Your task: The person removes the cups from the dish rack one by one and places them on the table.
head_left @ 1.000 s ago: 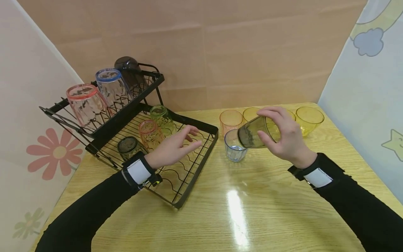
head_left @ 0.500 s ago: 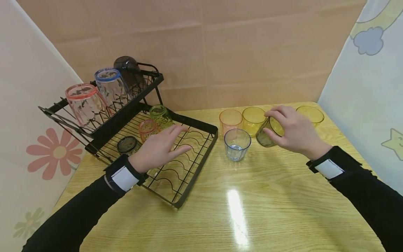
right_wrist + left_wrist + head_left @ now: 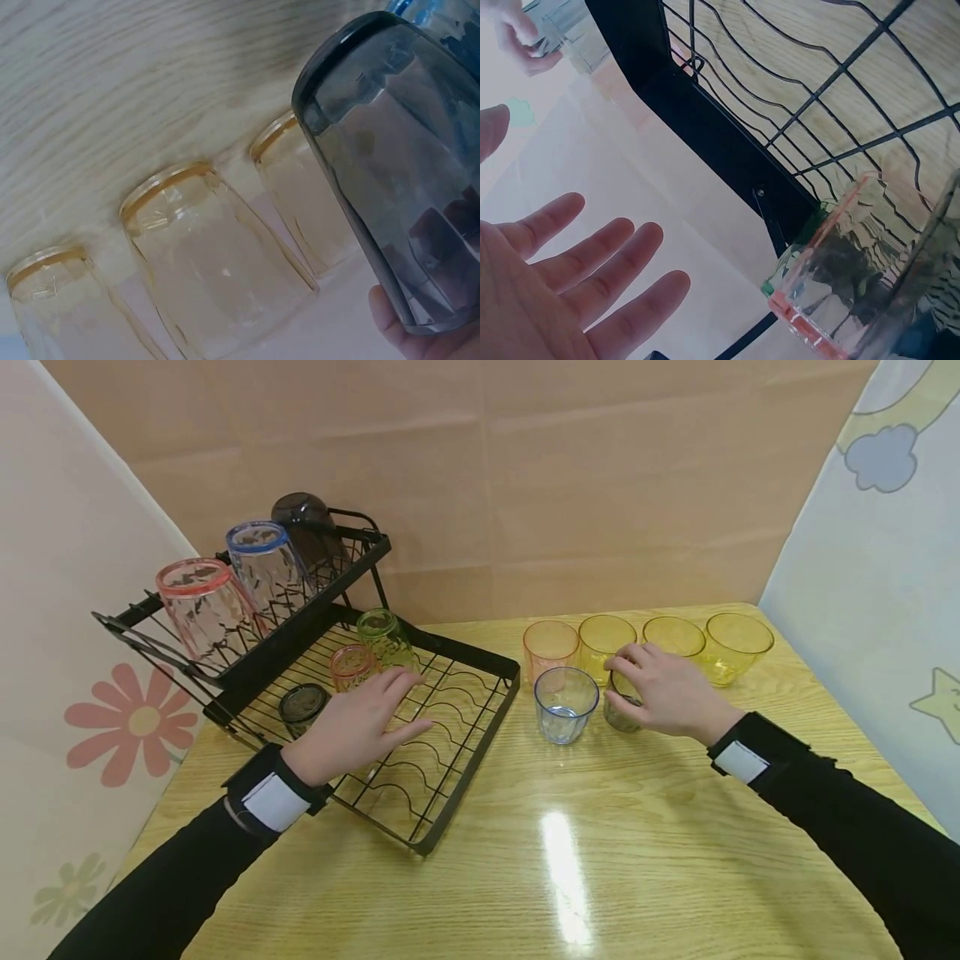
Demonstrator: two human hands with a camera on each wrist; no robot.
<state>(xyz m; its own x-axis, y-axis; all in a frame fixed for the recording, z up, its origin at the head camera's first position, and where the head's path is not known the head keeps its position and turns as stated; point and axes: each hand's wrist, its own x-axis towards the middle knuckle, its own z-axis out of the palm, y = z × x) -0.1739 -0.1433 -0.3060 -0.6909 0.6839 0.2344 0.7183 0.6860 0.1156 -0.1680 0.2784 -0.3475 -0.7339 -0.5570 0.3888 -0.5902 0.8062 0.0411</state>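
Observation:
My right hand (image 3: 667,693) grips a grey glass (image 3: 375,165) by its rim end, with the thumb and fingers on either side. The glass stands upright on or just above the table, right beside a clear blue-rimmed glass (image 3: 565,710). Behind them, several yellow glasses (image 3: 603,643) and a pink-orange glass (image 3: 550,652) stand in a row. My left hand (image 3: 352,727) hovers over the black rack (image 3: 480,747) with fingers spread, holding nothing. Near it on the lower tier are upturned small glasses: dark (image 3: 303,710), orange-pink (image 3: 352,668) and green (image 3: 386,639).
The rack's upper tier bears an upturned pink glass (image 3: 210,610), a blue-rimmed glass (image 3: 270,560) and a dark glass (image 3: 303,518). Wood-grain table (image 3: 480,893) lies in front. A plain backdrop (image 3: 600,485) and printed side panels (image 3: 885,635) enclose the table.
My right hand swung the tilted grey glass rightward from the blue-rimmed glass, then lowered it upright to that glass's right. My left hand drew back toward the lower left over the rack.

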